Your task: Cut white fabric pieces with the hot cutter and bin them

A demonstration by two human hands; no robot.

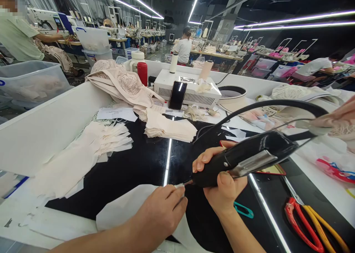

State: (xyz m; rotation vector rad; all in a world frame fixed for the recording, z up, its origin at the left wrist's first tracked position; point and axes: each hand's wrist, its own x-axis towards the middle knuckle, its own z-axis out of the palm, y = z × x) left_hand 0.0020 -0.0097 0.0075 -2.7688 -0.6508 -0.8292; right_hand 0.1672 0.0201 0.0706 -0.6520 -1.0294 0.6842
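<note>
My left hand [162, 210] is closed, thumb and fingers pinching the edge of a white fabric piece [122, 206] close above the black tabletop [144, 160]. My right hand [224, 188] is wrapped round a black corded hand tool [255, 149] with a metal lever along its side. Its thin tip points left and meets the fabric edge at my left fingertips; whether it touches is too small to tell. Right of my right hand lie a teal thread snip [244, 210] and scissors [305, 216] with red and orange handles.
Stacked pale fabric pieces lie left [83, 149] and centre [169, 124]. Behind them are a phone [177, 95], a white vented box [188, 88], a red bottle [142, 74] and beige lace bras [119, 75]. The tool's cable [266, 104] arches right. Co-workers sit beyond the low white walls.
</note>
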